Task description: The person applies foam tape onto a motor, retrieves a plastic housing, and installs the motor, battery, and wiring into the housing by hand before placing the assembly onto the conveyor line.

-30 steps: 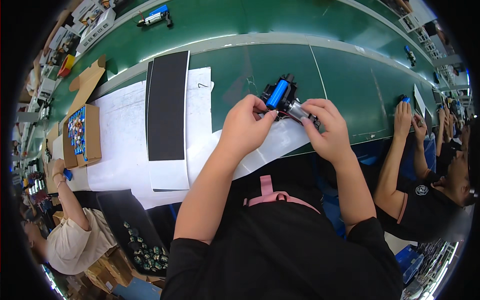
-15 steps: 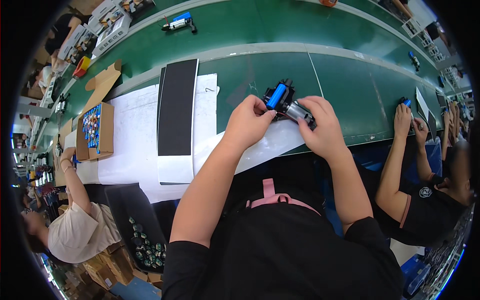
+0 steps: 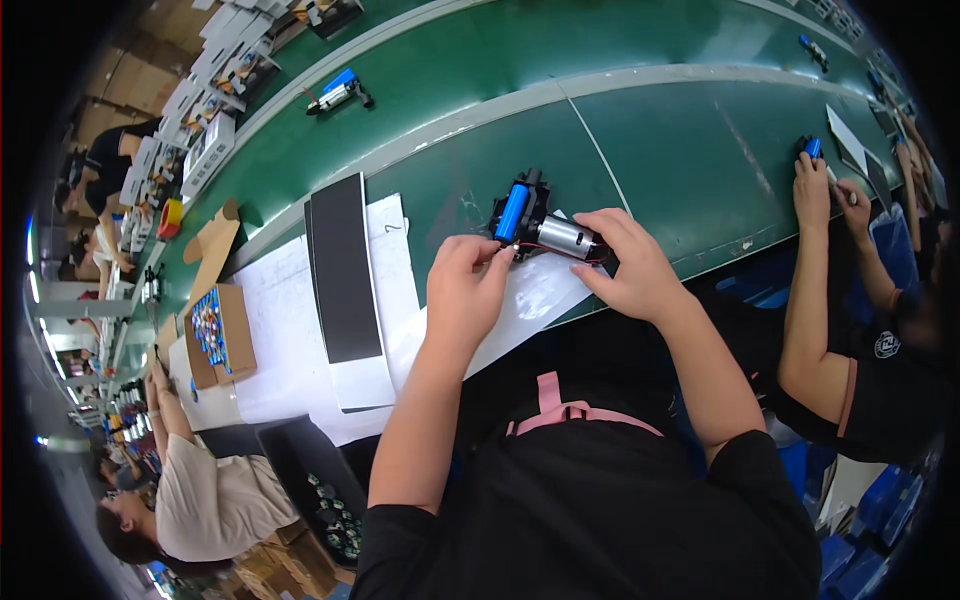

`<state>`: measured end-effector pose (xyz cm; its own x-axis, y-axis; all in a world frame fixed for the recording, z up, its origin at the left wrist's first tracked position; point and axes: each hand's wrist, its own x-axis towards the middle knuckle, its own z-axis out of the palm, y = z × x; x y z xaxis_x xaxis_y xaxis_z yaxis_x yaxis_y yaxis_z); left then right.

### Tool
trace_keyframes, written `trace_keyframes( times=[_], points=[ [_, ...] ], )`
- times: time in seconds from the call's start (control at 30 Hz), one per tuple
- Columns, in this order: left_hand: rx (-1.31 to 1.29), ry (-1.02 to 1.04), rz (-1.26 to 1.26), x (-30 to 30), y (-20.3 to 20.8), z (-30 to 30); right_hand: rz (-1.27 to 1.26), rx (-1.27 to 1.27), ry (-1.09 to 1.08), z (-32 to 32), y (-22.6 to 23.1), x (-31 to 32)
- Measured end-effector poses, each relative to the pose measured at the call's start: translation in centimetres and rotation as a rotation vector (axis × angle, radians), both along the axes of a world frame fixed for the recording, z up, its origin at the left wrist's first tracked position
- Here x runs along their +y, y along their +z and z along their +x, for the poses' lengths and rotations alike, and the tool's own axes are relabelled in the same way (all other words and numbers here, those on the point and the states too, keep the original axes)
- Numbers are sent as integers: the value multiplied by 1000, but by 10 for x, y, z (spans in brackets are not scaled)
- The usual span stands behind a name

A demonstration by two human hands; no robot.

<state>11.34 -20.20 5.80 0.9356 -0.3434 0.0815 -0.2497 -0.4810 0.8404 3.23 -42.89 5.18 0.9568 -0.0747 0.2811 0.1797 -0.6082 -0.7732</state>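
A small motor assembly lies on the green bench in front of me: a black plastic housing (image 3: 537, 197), a blue cylindrical battery (image 3: 513, 213) and a silver motor (image 3: 566, 237). My left hand (image 3: 466, 292) is closed in a pinch at the battery's near end, thumb and forefinger on a small pale wire connector (image 3: 514, 247). Around the motor's right end curls my right hand (image 3: 637, 268), fingers above and thumb below; exact contact is partly hidden. Thin red wires (image 3: 592, 262) run beside that thumb.
Left of me are white sheets (image 3: 280, 310), a long black board (image 3: 342, 270) and a cardboard box (image 3: 238, 330) of blue parts. A black bin (image 3: 290, 440) holds green parts. Another assembly (image 3: 340, 93) lies farther back. Co-workers sit on both sides; one person's hand (image 3: 812, 190) works at right.
My view has shifted. The assembly has turned so more of the motor shows, and my right hand has slid toward its outer end, fingers wider. My left hand stays by the battery's near end.
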Motion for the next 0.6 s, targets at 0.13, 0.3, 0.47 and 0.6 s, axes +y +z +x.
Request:
trace_keyframes(
  times=[0.13,0.3,0.47,0.6],
  points=[
    [-377,27,71,-6,-5,-16,-19,-48,61,6,-7,-7],
    [-320,79,79,-4,-5,-22,-5,-63,31,6,-9,-7],
    [141,187,-94,-7,-1,-19,-31,-91,41,8,-11,-10],
    [475,221,-192,-8,10,-12,-13,-70,68,10,-13,-12]
  ],
)
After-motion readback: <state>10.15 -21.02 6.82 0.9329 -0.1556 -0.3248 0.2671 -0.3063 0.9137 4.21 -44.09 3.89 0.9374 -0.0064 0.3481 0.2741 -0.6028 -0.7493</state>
